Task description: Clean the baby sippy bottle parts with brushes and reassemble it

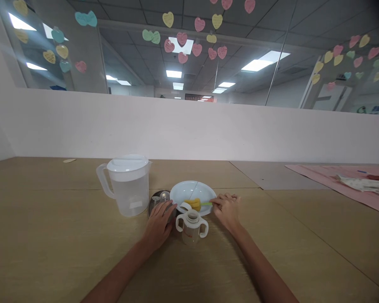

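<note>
Left of my left hand point(159, 222) stands the lidded pitcher point(131, 187); just beyond both hands, the bowl point(182, 192). That hand lies over a steel dish point(150, 206), gripping or not I cannot tell. Between my hands the cup point(191, 224) already stands open; the yellow-headed brush point(194, 205), pinched in my right hand point(228, 210), is outside it.
</note>
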`<state>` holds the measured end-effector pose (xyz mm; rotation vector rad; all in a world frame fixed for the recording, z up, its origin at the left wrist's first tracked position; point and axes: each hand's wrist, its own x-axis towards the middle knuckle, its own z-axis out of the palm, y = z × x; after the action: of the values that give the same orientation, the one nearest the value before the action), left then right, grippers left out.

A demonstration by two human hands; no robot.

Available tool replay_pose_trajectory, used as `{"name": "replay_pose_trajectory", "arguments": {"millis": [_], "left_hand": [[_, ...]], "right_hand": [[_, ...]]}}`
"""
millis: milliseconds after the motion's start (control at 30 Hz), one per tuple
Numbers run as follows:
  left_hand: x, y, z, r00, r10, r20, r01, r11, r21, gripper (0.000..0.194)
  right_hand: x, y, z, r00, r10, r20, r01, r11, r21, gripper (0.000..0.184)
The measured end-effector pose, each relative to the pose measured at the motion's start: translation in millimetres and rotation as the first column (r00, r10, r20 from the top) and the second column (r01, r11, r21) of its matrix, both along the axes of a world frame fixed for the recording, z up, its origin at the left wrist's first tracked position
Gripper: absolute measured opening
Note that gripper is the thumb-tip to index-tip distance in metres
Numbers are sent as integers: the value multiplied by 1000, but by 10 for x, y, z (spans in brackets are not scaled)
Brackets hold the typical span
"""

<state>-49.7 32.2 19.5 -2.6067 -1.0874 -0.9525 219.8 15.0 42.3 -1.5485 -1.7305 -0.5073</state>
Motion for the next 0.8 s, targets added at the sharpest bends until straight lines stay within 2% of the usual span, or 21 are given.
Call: {"name": "replay_pose_trajectory", "arguments": {"millis": [233,500,667,800], "left_hand": [[14,-26,41,998,-28,-59,31,999,44,58],[17,-21,13,991,-71,-110,79,995,67,52],[15,-27,5,995,-99,-21,99,994,34,55],[19,-39,-27,982,-85,166,92,995,-36,51]], "right_hand": [[-16,29,-41,997,-4,-74,3,1000,-1,24],[-36,10,-30,990,31,-137,-31,1000,7,25],[-92,-13,-3,987,78,-142,-72,996,49,23],[-145,-41,34,982,139,-126,-127,988,92,22]]}}
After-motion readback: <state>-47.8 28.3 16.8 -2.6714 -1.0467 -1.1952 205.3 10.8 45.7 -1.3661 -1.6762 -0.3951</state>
